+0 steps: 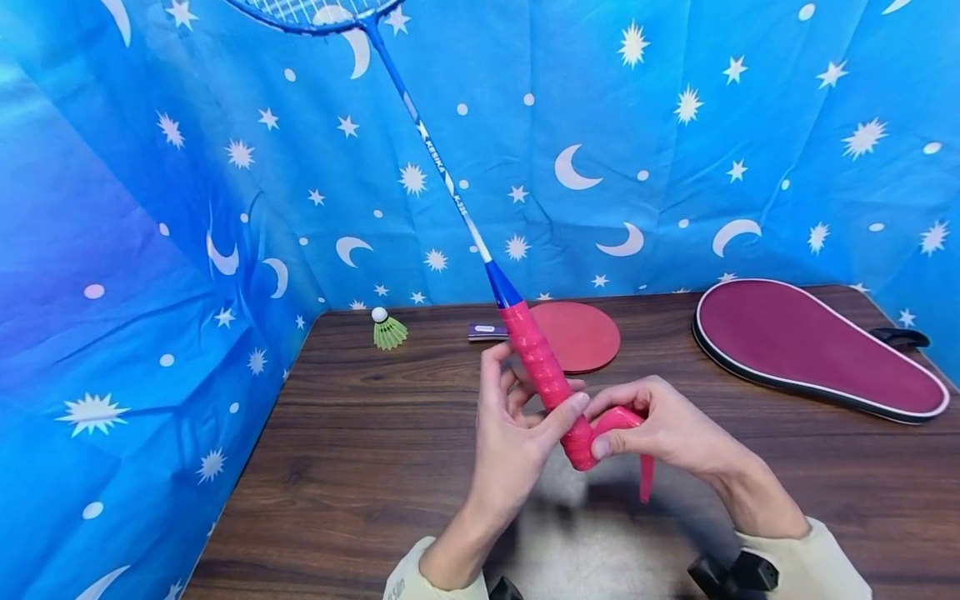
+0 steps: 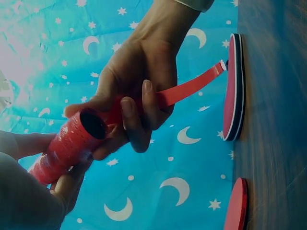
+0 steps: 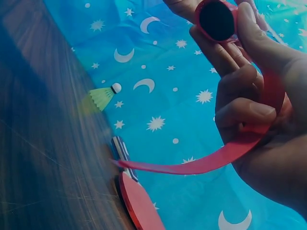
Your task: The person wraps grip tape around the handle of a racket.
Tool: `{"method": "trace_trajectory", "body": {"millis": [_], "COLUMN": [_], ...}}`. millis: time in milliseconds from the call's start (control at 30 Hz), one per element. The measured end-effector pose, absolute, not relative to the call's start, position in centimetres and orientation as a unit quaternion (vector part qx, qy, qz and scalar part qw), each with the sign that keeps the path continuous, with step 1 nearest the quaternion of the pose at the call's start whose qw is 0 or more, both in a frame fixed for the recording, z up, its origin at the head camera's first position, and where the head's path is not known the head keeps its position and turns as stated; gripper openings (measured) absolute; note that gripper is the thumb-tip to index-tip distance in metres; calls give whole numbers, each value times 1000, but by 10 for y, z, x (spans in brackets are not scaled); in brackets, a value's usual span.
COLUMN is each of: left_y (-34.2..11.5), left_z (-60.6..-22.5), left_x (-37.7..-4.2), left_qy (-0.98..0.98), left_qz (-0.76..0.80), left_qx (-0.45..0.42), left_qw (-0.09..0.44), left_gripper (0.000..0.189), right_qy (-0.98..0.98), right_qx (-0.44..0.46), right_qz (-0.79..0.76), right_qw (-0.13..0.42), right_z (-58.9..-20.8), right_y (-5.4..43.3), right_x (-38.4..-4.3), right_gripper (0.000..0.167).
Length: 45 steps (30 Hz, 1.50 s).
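A blue and white badminton racket point(image 1: 450, 183) tilts up to the left, its handle wrapped in pink-red grip tape point(image 1: 542, 358). My left hand point(image 1: 510, 442) holds the wrapped handle, thumb on the near side and fingers behind. At the butt end, my right hand point(image 1: 667, 425) pinches the grip tape where it leaves the handle. The loose tail of the tape point(image 3: 201, 165) runs through the curled right fingers and hangs free. In the right wrist view the dark butt cap point(image 3: 217, 20) faces the camera. Most of the racket head is cut off at the top.
On the wooden table point(image 1: 345, 467) lie a yellow-green shuttlecock point(image 1: 389, 330), a red table tennis bat point(image 1: 581, 337) partly behind the handle, and a maroon bat case point(image 1: 810, 346) at the right. A blue star-and-moon cloth point(image 1: 480, 125) hangs behind and at the left.
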<state>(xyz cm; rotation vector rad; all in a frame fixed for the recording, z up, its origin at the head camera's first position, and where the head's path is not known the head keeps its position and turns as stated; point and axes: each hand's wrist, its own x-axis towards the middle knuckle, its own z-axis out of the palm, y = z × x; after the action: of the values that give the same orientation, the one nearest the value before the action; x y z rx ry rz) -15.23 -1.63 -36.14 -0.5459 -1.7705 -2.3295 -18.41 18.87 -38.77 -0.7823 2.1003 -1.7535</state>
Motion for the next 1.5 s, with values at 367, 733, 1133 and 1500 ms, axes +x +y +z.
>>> {"method": "trace_trajectory", "body": {"millis": [367,733,1133,1500], "left_y": [-22,-23,-26,-24], "left_z": [-354,-356,-358,-359], "left_x": [-147,-149,-150,-150], "left_qy": [-702,-689,-670,-665], "left_qz": [-683,-684,-702,-707], "left_qx": [-152,-201,-222,-230], "left_qw": [136,130,97,72], "left_gripper": [61,52,63,77], "right_qy": [748,727,713,710], "right_qx": [-241,-281,-302,-292], "right_qz": [-605,-604,-610,-621], "right_qw": [129,166,167,158], "right_z": [-391,-395,-395,-398], "right_y": [190,197,195,192], "right_x": [-187,-192,-190,-191], "right_gripper": [28,15,11,18]}}
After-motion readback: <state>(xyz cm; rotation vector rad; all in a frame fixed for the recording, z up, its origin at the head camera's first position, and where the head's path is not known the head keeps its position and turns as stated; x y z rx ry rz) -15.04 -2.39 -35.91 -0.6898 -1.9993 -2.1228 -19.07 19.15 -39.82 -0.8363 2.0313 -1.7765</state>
